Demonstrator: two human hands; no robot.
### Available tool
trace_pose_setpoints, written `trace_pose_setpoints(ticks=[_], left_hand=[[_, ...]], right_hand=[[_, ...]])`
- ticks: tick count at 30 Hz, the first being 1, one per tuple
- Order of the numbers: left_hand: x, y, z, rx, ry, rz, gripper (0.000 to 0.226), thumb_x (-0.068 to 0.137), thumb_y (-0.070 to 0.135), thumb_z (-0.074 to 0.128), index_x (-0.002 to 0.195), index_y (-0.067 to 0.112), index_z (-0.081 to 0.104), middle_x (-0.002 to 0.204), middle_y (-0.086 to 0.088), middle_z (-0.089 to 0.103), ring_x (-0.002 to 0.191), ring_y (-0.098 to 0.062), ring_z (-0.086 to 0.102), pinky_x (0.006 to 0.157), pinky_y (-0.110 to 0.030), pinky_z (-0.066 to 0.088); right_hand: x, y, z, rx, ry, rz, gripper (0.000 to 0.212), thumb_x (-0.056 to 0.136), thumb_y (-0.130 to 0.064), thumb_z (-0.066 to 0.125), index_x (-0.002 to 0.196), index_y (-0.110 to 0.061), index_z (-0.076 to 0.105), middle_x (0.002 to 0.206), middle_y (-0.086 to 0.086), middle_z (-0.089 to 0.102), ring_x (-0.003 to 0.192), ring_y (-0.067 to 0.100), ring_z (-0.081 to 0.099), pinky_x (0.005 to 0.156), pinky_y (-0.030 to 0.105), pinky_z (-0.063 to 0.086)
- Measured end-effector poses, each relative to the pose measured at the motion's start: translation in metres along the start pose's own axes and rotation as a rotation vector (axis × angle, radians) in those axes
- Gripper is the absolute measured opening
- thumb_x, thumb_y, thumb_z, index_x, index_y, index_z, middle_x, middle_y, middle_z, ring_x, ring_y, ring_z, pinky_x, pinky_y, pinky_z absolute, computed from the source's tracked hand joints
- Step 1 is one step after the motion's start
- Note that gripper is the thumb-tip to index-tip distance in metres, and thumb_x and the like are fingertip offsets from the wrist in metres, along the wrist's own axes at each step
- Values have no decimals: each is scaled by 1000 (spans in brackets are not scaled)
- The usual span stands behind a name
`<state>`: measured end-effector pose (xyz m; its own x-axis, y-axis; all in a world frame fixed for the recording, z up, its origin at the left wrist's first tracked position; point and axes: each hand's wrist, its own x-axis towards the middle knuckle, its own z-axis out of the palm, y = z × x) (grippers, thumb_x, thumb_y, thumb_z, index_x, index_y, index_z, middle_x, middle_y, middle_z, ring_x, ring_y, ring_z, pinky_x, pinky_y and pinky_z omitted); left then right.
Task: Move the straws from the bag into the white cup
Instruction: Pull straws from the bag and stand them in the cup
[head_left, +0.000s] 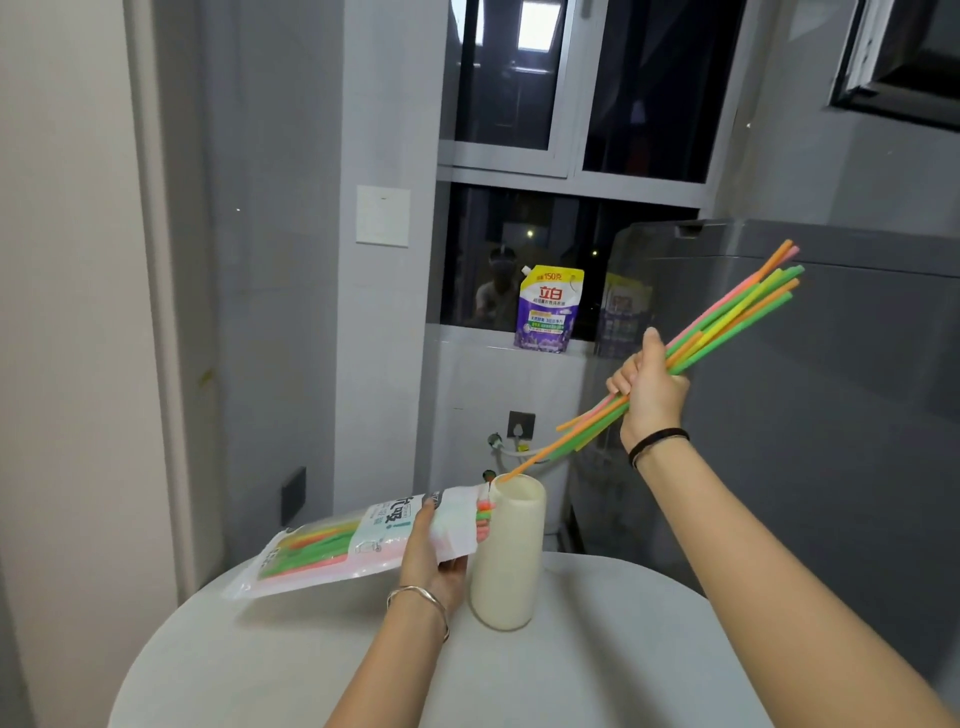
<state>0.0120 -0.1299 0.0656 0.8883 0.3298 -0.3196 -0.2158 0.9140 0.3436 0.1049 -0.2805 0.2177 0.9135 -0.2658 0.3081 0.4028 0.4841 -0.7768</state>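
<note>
Right hand grips a straw bundle above the cup; left hand clasps the bag left of it.

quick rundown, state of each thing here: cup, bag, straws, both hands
white cup: upright on the round table, one orange straw tip at its rim
straw bag: held tilted above the table, open end at the cup, straws still inside
loose straws: fanned bunch, gripped mid-length, slanting down toward the cup
left hand: gripping the bag
right hand: closed around the bunch
</note>
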Motion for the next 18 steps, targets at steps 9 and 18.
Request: trace_pose_setpoints(ticks=[9,18], left_hand=[[14,-2,2,5,-32,-19,17,90,18,63,105,13,56,62,-6,74,43,-15,68,35,-24,50],[29,-5,-19,32,-112,-41,55,95,23,53,143,-3,40,142,-24,49,84,-28,63,46,-26,56]], right_hand=[[6,35,11,-184,-104,-34,46,90,-38,56,52,-20,36,32,-9,35,30,3,33,36,14,33],[-3,99,13,-271,-203,99,44,92,-32,54,54,-20,36,32,-9,33,29,3,33,36,15,34]])
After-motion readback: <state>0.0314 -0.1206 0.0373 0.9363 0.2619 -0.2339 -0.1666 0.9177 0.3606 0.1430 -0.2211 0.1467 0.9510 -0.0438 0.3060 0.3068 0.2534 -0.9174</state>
